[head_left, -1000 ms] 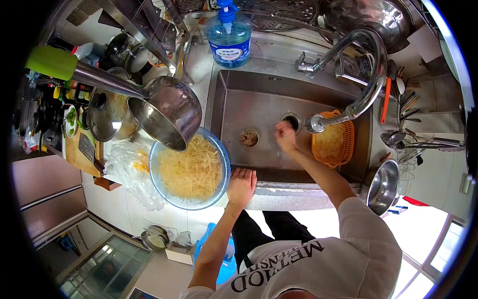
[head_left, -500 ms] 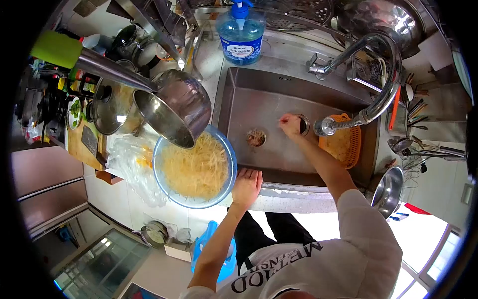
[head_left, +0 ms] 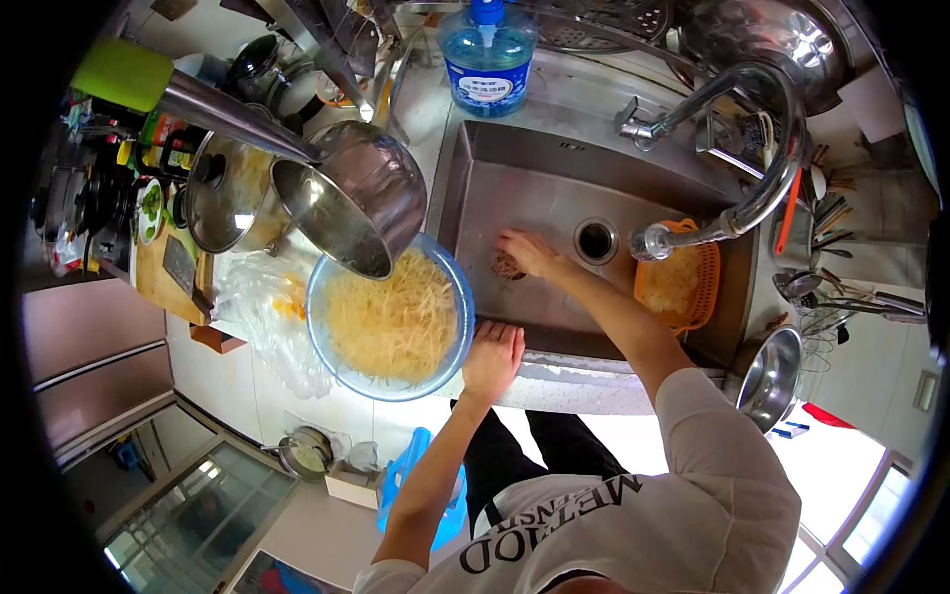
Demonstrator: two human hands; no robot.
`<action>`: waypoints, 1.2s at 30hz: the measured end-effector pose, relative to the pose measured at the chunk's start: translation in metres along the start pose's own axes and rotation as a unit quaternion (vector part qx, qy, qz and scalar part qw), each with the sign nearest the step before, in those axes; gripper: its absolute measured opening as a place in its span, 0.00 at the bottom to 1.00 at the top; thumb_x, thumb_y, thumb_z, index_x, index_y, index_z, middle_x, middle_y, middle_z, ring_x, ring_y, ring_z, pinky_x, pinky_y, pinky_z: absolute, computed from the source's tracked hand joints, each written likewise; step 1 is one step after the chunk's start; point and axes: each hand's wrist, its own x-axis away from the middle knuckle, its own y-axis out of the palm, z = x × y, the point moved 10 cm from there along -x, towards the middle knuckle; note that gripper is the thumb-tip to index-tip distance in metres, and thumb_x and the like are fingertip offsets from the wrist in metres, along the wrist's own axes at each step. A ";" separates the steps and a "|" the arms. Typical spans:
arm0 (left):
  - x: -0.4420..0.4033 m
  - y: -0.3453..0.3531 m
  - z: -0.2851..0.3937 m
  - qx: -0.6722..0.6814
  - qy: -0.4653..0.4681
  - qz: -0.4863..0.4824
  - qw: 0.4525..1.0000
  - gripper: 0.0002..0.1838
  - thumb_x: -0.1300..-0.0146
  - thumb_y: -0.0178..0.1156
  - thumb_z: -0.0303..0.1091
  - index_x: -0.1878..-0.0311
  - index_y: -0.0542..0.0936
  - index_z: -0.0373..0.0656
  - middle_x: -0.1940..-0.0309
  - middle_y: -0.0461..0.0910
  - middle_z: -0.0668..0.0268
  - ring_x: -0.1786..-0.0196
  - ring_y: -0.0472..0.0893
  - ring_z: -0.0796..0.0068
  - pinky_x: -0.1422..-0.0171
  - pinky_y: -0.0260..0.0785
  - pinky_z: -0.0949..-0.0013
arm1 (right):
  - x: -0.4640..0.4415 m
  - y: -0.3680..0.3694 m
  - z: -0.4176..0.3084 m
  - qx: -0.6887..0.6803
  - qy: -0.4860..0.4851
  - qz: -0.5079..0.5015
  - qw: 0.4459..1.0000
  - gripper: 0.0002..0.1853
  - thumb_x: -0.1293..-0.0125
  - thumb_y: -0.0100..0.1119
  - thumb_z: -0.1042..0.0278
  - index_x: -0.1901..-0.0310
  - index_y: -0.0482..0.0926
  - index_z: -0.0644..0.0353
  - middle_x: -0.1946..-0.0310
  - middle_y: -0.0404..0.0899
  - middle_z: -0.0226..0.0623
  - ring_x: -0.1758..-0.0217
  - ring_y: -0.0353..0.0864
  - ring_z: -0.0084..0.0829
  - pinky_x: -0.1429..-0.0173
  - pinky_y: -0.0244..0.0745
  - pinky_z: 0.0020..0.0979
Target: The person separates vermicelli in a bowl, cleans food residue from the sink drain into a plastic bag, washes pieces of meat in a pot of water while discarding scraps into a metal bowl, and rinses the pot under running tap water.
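My right hand [head_left: 529,253] reaches down into the steel sink [head_left: 554,307], its fingers spread at a small sink strainer [head_left: 508,265] full of reddish-brown scraps. The strainer sits on the sink floor, partly covered by the hand. Just right of it is the uncovered round drain hole [head_left: 597,241]. My left hand [head_left: 492,360] rests flat on the sink's front edge, its fingers stretched out. Beside that hand stands a clear bluish bowl [head_left: 465,342] filled with pale yellow shreds [head_left: 391,317].
An orange basket [head_left: 709,287] with pale shreds stands at the sink's right, under a curved faucet [head_left: 787,129]. A tilted saucepan [head_left: 381,188] with a green handle overhangs the bowl. A blue soap bottle [head_left: 487,74] is behind the sink. A plastic bag [head_left: 262,317] lies left.
My right hand has moved left and away from beside the drain hole to the strainer, its fingers opening from a closed pose. My left hand stays on the sink edge. The view has shifted slightly.
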 end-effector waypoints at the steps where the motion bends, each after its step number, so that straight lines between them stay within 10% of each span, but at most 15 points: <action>1: 0.001 -0.001 0.000 0.001 0.007 0.015 1.000 0.11 0.36 0.55 0.36 0.72 0.80 0.41 0.71 0.81 0.60 0.63 0.79 0.59 0.54 0.67 0.57 | -0.002 0.001 -0.001 -0.010 -0.015 0.005 1.000 0.10 0.47 0.61 0.77 0.61 0.78 0.61 0.56 0.74 0.45 0.53 0.76 0.49 0.52 0.73 0.45; 13: 0.003 -0.001 -0.002 0.001 0.005 0.037 0.999 0.11 0.37 0.56 0.36 0.72 0.80 0.41 0.71 0.81 0.61 0.62 0.79 0.60 0.53 0.68 0.57 | 0.005 -0.009 0.024 -0.222 0.098 0.048 0.969 0.07 0.45 0.61 0.75 0.64 0.79 0.63 0.66 0.81 0.46 0.61 0.82 0.44 0.57 0.76 0.39; 16: 0.004 0.002 -0.002 -0.002 0.006 0.036 0.999 0.11 0.37 0.56 0.36 0.72 0.80 0.41 0.70 0.81 0.61 0.62 0.79 0.60 0.53 0.68 0.57 | -0.012 -0.002 -0.008 -0.015 -0.066 0.045 0.997 0.08 0.44 0.61 0.70 0.64 0.79 0.63 0.63 0.79 0.45 0.55 0.80 0.46 0.54 0.76 0.43; 22: 0.004 0.002 -0.003 -0.003 0.006 0.031 0.999 0.11 0.37 0.57 0.36 0.71 0.80 0.41 0.70 0.81 0.60 0.62 0.79 0.59 0.53 0.68 0.56 | -0.020 0.004 -0.029 0.054 0.075 -0.074 0.993 0.14 0.44 0.63 0.62 0.60 0.80 0.62 0.57 0.77 0.45 0.48 0.76 0.47 0.47 0.75 0.44; 31: 0.002 0.001 -0.002 -0.003 0.011 0.042 0.999 0.11 0.37 0.57 0.36 0.73 0.79 0.41 0.72 0.80 0.60 0.64 0.78 0.59 0.54 0.67 0.56 | -0.014 0.021 -0.042 0.245 0.043 -0.069 0.966 0.35 0.53 0.72 0.49 0.42 0.75 0.46 0.40 0.67 0.39 0.34 0.64 0.44 0.40 0.67 0.57; 36: 0.001 0.000 -0.001 0.002 0.010 0.034 0.999 0.11 0.37 0.57 0.36 0.74 0.78 0.41 0.73 0.80 0.61 0.65 0.77 0.60 0.56 0.67 0.56 | -0.027 0.051 -0.040 0.228 0.037 -0.052 0.972 0.18 0.42 0.61 0.60 0.48 0.79 0.49 0.43 0.71 0.39 0.40 0.70 0.43 0.44 0.73 0.48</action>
